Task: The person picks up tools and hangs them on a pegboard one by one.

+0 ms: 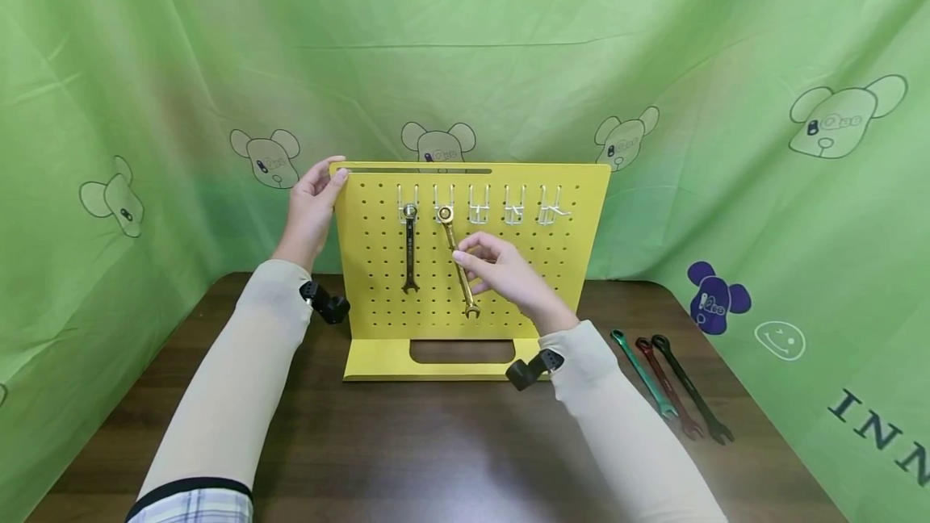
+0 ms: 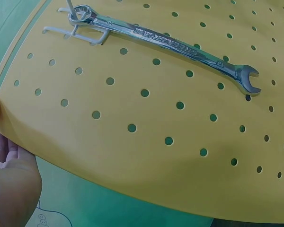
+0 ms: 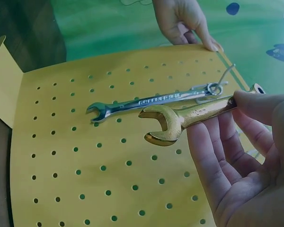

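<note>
A yellow pegboard (image 1: 465, 321) stands upright on the table. At its upper left corner my left hand (image 1: 312, 204) grips the edge, thumb in front and fingers behind. My right hand (image 1: 508, 269) pinches a gold combination wrench (image 3: 203, 113) between thumb and fingers. The wrench's ring end is up at the second hook from the left, its open end pointing down and tilted right; whether the ring is over the hook I cannot tell. A silver combination wrench (image 2: 165, 42) hangs by its ring from the leftmost hook.
Several white wire hooks (image 1: 515, 204) continue along the board to the right. On the table's right side lie a green wrench (image 1: 643, 374), a red wrench (image 1: 668, 386) and a black wrench (image 1: 693, 390). Green printed cloth (image 1: 465, 63) surrounds the table (image 1: 407, 450).
</note>
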A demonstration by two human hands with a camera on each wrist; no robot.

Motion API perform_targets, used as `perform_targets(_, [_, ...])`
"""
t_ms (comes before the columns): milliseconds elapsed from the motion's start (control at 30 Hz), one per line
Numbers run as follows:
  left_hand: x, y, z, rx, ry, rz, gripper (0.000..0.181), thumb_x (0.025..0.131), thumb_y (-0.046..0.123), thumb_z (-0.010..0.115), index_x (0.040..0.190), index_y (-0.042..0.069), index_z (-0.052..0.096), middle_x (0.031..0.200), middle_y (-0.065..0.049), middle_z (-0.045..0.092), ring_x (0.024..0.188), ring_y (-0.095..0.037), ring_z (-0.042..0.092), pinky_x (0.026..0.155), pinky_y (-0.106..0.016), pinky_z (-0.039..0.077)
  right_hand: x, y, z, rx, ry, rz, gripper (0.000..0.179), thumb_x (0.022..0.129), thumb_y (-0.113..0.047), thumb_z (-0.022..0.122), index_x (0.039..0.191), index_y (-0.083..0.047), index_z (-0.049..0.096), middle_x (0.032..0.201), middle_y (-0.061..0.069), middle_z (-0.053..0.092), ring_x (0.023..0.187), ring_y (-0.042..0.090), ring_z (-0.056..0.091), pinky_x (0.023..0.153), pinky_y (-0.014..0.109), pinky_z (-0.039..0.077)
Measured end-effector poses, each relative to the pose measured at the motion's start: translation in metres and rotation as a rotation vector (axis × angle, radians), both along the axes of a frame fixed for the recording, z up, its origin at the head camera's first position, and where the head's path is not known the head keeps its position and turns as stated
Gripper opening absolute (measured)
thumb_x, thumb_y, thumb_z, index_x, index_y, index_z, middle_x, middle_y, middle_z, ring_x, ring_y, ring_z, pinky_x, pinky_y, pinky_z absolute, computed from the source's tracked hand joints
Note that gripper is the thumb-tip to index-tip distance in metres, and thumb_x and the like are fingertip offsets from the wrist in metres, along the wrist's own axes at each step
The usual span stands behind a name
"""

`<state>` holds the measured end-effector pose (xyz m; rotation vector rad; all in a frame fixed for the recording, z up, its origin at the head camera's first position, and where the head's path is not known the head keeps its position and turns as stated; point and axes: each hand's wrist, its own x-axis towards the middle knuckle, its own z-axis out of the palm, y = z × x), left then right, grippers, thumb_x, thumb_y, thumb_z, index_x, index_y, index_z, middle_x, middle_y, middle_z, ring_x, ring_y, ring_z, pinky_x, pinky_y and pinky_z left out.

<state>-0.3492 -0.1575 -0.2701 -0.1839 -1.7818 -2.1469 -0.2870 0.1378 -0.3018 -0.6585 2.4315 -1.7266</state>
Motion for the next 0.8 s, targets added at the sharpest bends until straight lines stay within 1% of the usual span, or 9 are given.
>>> perform_targets(200, [0.000, 0.000, 0.000, 0.004, 0.001, -0.001, 0.034, 0.099, 0.021, 0.065, 0.132, 0.014, 0.064, 0.115, -0.003, 0.061, 0.099, -0.014, 0.060, 0.086, -0.020, 0.055, -0.005, -0.002, -0.005, -0.011, -0.035, -0.012, 0.023, 0.102, -0.025, 0.062, 0.114, -0.006, 0.059, 0.097, 0.016, 0.057, 0.090, 0.023, 0.058, 0.076, 0.039, 0.061])
perform_targets(433, [0.000, 0.001, 0.000, -0.002, -0.003, -0.003, 0.036, 0.099, 0.022, 0.065, 0.133, 0.013, 0.063, 0.114, -0.003, 0.061, 0.098, -0.014, 0.060, 0.086, -0.021, 0.055, -0.012, -0.003, -0.014, -0.032, -0.053, -0.032, 0.024, 0.102, -0.025, 0.062, 0.115, -0.006, 0.059, 0.095, 0.010, 0.057, 0.091, 0.023, 0.057, 0.078, 0.038, 0.061])
perform_targets(633, [0.001, 0.002, 0.001, -0.004, -0.010, -0.010, 0.039, 0.099, 0.023, 0.065, 0.136, 0.011, 0.061, 0.113, -0.003, 0.061, 0.098, -0.013, 0.060, 0.087, -0.021, 0.054, -0.018, -0.005, -0.021, -0.069, -0.081, -0.041, 0.028, 0.102, -0.025, 0.062, 0.121, -0.004, 0.058, 0.107, 0.014, 0.059, 0.097, 0.025, 0.058, 0.085, 0.039, 0.059])
perform_targets(800, [0.002, 0.001, 0.001, -0.007, -0.016, -0.005, 0.037, 0.099, 0.023, 0.064, 0.134, 0.013, 0.062, 0.116, -0.003, 0.060, 0.100, -0.014, 0.060, 0.089, -0.022, 0.054, -0.023, -0.012, -0.026, -0.105, -0.107, -0.052, 0.032, 0.101, -0.025, 0.062, 0.123, -0.002, 0.057, 0.117, 0.015, 0.060, 0.101, 0.027, 0.061, 0.090, 0.039, 0.058])
